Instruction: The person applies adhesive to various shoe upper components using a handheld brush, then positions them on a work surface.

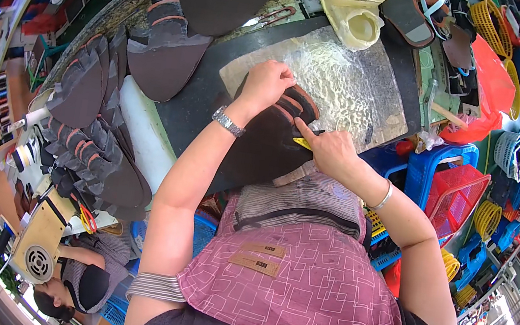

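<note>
A dark brown shoe-upper piece point(265, 147) lies in front of me, partly on a worn board point(240, 70) smeared with pale, dried-looking glue. Orange-brown strips curve along its far edge. My left hand point(265, 87) is closed at that far edge, fingertips pinched on the piece. Over its right side, my right hand point(334, 152) curls round a small yellow tool point(303, 143), the index finger pointing toward the strips. Most of the tool is hidden in the palm, so its kind cannot be made out.
Similar dark pieces point(164, 62) lie in overlapping stacks at the left. A glue-crusted container point(359, 27) stands beyond the board, near a sandal point(410, 17). Blue point(415, 168) and red baskets point(457, 200) stand at the right. Another person point(91, 275) sits at the lower left by a machine point(39, 241).
</note>
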{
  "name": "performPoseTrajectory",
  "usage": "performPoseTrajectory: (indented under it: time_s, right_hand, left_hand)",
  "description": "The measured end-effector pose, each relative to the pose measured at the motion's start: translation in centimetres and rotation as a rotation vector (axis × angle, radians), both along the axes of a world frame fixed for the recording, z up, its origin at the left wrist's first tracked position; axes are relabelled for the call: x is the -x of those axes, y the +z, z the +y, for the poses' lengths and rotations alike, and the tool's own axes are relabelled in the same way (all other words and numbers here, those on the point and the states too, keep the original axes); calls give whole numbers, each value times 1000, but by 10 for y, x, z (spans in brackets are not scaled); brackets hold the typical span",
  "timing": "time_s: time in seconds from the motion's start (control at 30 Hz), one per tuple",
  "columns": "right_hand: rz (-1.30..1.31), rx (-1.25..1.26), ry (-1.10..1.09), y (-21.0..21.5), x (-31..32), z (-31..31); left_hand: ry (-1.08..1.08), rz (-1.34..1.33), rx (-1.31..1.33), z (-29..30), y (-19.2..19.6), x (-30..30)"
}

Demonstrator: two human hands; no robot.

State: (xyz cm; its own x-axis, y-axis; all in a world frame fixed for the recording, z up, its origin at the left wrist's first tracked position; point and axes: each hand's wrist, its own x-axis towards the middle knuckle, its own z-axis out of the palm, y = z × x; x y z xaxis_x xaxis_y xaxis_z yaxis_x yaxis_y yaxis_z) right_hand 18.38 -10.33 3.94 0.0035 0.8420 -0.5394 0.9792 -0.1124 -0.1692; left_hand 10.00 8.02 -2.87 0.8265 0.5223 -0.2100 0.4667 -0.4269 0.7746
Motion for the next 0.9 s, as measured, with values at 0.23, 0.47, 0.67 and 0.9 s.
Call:
performPoseTrajectory:
  time_s: [0.23,0.47,0.67,0.9]
  right_hand:
    - [39,-24,26,2,-3,1]
    - [9,-2,90,3,1,7]
    - [1,-10,113,0,3,6]
    - [102,-11,10,-4,-2,2]
  left_hand:
    - [-463,-84,-550,-3,20,1]
    - [-826,-93,-757,-2,24,-14]
    - [-330,-85,-873,32,27,8]
    - [2,153,-565,47,73,129]
